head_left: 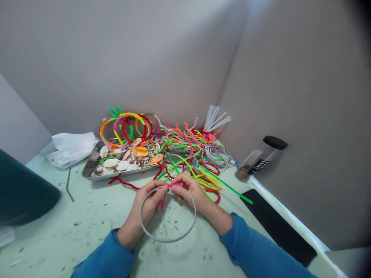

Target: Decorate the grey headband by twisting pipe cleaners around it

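Observation:
A grey headband hoop (pixel 168 240) hangs in a loop below my two hands. Bright pink pipe cleaner (pixel 176 185) lies at the top of the hoop, and a loose end dangles under my left fingers. My left hand (pixel 149 199) is closed in a pinch on the hoop and the pink pipe cleaner. My right hand (pixel 189 191) pinches the pink pipe cleaner close beside it, with the hoop's free end passing in front of its palm. Just behind the fingertips lie a metal-tipped tool (pixel 168 178), partly hidden, and red pipe cleaner (pixel 127 184).
A metal tray (pixel 124 172) holds shells, with colourful wrapped headbands (pixel 131 116) over them. Piled pipe cleaners (pixel 188 144) and grey hoops (pixel 218 156) lie right of it. A black-lidded jar (pixel 261 159), black strip (pixel 278 227), dark green cylinder (pixel 23 189) and white packet (pixel 72 148) stand around.

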Action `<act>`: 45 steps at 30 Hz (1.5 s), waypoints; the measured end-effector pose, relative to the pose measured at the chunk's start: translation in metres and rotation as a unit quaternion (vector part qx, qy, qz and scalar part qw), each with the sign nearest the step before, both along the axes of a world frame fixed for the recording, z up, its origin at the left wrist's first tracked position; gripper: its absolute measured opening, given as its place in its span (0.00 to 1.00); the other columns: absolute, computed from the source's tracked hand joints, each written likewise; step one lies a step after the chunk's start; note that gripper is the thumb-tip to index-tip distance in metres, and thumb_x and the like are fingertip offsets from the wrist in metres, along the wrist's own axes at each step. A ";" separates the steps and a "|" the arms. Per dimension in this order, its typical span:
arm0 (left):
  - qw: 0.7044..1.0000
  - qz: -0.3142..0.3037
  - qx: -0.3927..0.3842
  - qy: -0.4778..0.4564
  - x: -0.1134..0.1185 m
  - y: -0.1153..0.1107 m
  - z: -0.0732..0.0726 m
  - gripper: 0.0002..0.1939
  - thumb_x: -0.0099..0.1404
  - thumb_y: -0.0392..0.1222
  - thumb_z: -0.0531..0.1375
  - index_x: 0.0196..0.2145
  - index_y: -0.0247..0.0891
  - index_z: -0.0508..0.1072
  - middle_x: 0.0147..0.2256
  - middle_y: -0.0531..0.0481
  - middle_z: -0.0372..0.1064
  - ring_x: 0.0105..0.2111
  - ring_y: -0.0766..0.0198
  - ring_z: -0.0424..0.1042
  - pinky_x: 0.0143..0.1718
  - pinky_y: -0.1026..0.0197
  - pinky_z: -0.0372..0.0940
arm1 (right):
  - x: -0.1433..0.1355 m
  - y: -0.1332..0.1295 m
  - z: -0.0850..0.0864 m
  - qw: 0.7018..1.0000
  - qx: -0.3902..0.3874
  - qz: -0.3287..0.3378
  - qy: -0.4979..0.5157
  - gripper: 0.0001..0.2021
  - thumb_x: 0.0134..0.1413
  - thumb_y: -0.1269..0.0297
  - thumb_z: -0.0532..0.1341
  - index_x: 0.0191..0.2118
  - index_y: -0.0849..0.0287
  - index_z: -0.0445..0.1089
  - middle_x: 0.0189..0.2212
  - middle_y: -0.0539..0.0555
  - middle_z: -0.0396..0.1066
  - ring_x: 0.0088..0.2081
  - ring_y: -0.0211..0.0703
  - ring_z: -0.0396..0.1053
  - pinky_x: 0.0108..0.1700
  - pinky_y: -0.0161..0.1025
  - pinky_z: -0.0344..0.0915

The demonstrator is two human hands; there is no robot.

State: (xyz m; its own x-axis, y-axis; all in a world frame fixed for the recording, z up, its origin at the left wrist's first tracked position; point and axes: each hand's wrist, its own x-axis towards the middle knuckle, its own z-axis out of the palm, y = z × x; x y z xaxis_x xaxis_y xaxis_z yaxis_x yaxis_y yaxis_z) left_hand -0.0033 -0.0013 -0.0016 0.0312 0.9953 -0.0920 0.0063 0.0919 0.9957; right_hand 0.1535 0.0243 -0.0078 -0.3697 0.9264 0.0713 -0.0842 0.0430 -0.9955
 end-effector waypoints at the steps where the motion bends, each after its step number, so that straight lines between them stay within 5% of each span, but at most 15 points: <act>1: 1.000 -0.003 -0.003 -0.006 0.000 0.000 0.000 0.15 0.53 0.48 0.62 0.33 0.33 0.71 0.13 0.57 0.58 0.14 0.73 0.55 0.16 0.70 0.48 | 0.000 0.000 0.000 1.000 0.002 0.000 0.000 0.10 0.46 0.61 0.63 0.33 0.61 0.65 0.17 0.44 0.59 0.18 0.30 0.57 0.20 0.28 0.53; 12: 0.993 0.043 -0.041 -0.099 -0.002 0.003 -0.002 0.14 0.51 0.48 0.63 0.29 0.35 0.69 0.14 0.59 0.58 0.14 0.74 0.53 0.15 0.70 0.48 | -0.002 -0.002 0.005 1.000 -0.004 -0.015 0.001 0.10 0.44 0.62 0.64 0.32 0.61 0.65 0.19 0.44 0.60 0.18 0.30 0.57 0.20 0.29 0.54; 24: 0.996 0.085 0.031 0.026 -0.002 0.004 0.005 0.13 0.50 0.49 0.63 0.25 0.34 0.70 0.13 0.57 0.60 0.13 0.73 0.55 0.14 0.69 0.50 | -0.004 -0.002 0.002 0.996 0.046 -0.066 -0.047 0.07 0.46 0.64 0.61 0.25 0.62 0.68 0.16 0.45 0.61 0.16 0.29 0.56 0.19 0.29 0.53; 33: 0.997 0.072 -0.005 -0.012 0.001 0.002 0.004 0.14 0.50 0.48 0.63 0.26 0.34 0.69 0.13 0.58 0.60 0.11 0.73 0.53 0.12 0.69 0.49 | -0.003 -0.002 -0.004 0.998 0.037 -0.037 -0.020 0.09 0.49 0.62 0.61 0.36 0.61 0.69 0.20 0.46 0.64 0.18 0.29 0.58 0.19 0.28 0.55; 45: 0.997 0.057 -0.031 -0.050 -0.001 0.004 -0.001 0.15 0.48 0.48 0.64 0.27 0.33 0.69 0.19 0.54 0.66 0.13 0.75 0.55 0.12 0.70 0.48 | -0.003 -0.001 -0.009 0.996 0.065 -0.025 -0.060 0.09 0.52 0.61 0.59 0.34 0.61 0.70 0.21 0.48 0.66 0.16 0.29 0.58 0.18 0.28 0.56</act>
